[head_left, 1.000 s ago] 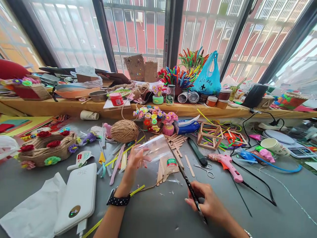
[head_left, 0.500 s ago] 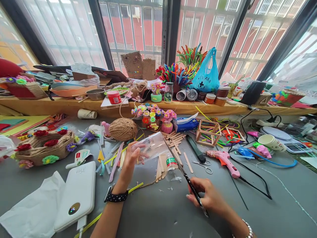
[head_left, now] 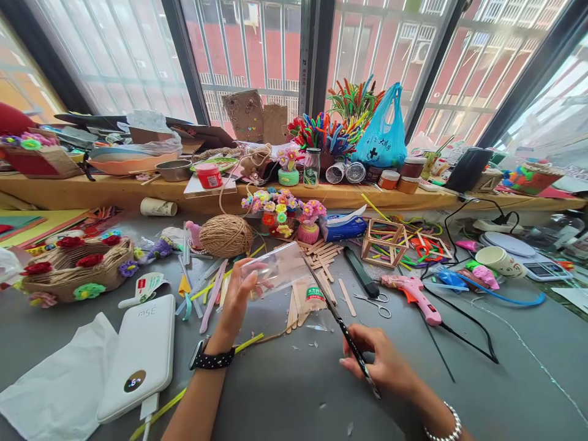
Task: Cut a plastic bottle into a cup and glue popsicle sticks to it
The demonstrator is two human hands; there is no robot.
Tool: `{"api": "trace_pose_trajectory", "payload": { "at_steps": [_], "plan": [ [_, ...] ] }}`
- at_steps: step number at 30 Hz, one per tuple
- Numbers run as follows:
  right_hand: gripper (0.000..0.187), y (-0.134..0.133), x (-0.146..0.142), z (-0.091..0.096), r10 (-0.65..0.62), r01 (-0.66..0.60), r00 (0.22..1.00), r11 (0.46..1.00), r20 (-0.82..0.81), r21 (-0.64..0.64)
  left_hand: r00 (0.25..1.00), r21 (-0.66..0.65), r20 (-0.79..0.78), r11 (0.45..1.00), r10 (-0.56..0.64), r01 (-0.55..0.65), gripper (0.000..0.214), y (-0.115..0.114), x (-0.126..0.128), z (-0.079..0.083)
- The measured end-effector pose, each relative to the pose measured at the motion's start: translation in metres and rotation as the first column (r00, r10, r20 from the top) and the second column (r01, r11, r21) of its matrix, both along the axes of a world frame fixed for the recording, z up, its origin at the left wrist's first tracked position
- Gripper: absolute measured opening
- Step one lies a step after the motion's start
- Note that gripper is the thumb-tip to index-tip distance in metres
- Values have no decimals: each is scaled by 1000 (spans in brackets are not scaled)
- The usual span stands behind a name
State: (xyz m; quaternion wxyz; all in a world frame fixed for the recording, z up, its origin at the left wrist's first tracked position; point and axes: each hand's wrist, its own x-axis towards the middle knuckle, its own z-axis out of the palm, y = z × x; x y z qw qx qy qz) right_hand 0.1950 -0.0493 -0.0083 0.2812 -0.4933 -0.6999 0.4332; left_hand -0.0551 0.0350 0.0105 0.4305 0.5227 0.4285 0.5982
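In my left hand (head_left: pixel 239 294) is a clear plastic piece (head_left: pixel 278 269), gripped at its left end between thumb and fingers. My right hand (head_left: pixel 374 355) is closed around the black handles of long scissors (head_left: pixel 339 321), seen nearly edge-on. Their blades point up and left, with the tips by the right edge of the plastic; whether they are parted I cannot tell. Below the blades lies a clear plastic bottle piece with a green and red label (head_left: pixel 315 296), next to wooden craft sticks (head_left: pixel 294 309). Small clear scraps (head_left: pixel 296 348) dot the grey table.
A twine ball (head_left: pixel 226 236) and crocheted flowers stand behind my hands. On the right are a box cutter (head_left: pixel 361 272), small scissors (head_left: pixel 379 306) and a pink glue gun (head_left: pixel 416 294) with its cord. At left lie a white power bank (head_left: pixel 140 355) and a flower-trimmed twine basket (head_left: pixel 76 282).
The whole view has shifted slightly, moving things a little up and left. My hands still hold the plastic and scissors in nearly the same pose.
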Motion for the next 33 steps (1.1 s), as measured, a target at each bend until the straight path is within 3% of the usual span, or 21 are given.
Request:
{"api": "trace_pose_trajectory", "payload": {
  "at_steps": [6, 13, 21, 28, 33],
  "plan": [
    [16, 0, -2, 1, -39, 39, 999, 999, 9, -16, 1000, 9, 29, 1000, -1, 1, 35, -2, 5, 1],
    [15, 0, -2, -3, -38, 38, 999, 999, -14, -20, 998, 45, -41, 998, 43, -41, 34, 2, -3, -5],
    [19, 0, -2, -1, -33, 32, 999, 998, -40, -47, 991, 74, -132, 997, -1, 11, 34, -2, 2, -5],
    [22, -1, -5, -3, -55, 54, 998, 997, -7, -52, 991, 109, -123, 993, 46, -32, 32, -2, 3, -7],
    [26, -1, -4, -2, -16, 8, 995, 996, -99, -83, 988, 111, -150, 993, 46, -30, 32, -1, 2, -6]
  ]
}}
